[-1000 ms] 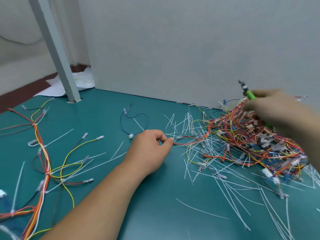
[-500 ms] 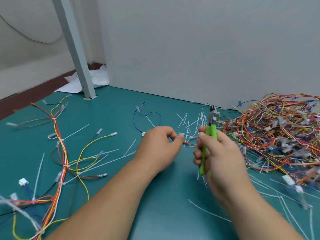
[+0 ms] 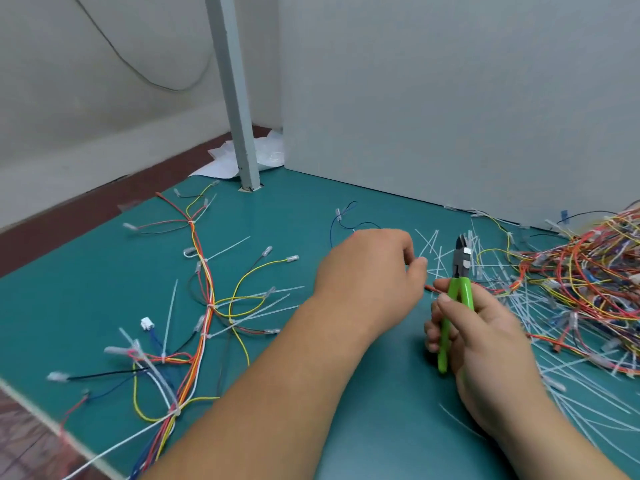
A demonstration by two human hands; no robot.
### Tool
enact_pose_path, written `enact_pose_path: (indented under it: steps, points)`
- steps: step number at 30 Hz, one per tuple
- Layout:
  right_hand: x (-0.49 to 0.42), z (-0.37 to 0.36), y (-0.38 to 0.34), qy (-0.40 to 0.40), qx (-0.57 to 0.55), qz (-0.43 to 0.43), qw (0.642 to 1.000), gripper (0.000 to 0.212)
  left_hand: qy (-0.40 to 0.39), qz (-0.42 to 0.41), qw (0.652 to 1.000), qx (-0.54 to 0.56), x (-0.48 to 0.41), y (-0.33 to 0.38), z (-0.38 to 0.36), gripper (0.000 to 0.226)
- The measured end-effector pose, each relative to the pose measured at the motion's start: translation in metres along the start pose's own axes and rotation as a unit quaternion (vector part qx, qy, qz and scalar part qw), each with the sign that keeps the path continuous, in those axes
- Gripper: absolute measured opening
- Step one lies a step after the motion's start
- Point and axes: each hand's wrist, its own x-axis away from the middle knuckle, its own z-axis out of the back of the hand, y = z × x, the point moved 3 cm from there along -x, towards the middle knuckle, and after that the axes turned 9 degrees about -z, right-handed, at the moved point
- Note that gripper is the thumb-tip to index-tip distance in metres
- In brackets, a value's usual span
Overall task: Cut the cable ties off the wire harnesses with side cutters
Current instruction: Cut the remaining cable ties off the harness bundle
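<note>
Single head-worn wide-angle view. Aimed forward and down across teal flat table mat (image 3: 304,209), from its near side toward pale grey square upright post (image 3: 239,98) at far edge. Set close in, with mat filling lower half. Takes in grey partition wall (image 3: 450,98) right of post, dark red-brown floor strip (image 3: 69,218) left of post.

The right hand (image 3: 485,336) grips green-handled side cutters (image 3: 456,299) over the teal surface (image 3: 298,220), tip toward 12 o'clock. Just at its 9 o'clock, the left hand (image 3: 367,275) pinches a red wire (image 3: 432,289) in curled fingers (image 3: 417,264). A tangled pile of wire harnesses (image 3: 585,271) lies at 3 o'clock among cut cable ties (image 3: 434,249). A tied harness (image 3: 205,299) lies at 9 o'clock.
</note>
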Motion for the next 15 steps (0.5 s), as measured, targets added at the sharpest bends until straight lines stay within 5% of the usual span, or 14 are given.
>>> enact_pose_path:
  steps: [6, 12, 15]
  points:
    - [0.01, -0.006, -0.002, -0.015, 0.098, 0.077, 0.992, 0.017, -0.075, 0.087, 0.982, -0.147, 0.003, -0.056, 0.06, 0.03]
    - [0.012, -0.005, 0.0, -0.022, 0.124, 0.091, 0.988, 0.028, -0.248, 0.254, 0.89, -0.285, 0.04, -0.136, 0.114, 0.08]
    - [0.013, -0.005, -0.001, -0.027, 0.126, 0.085, 0.988, 0.028, -0.219, 0.321, 0.874, -0.292, 0.061, -0.171, 0.132, 0.089]
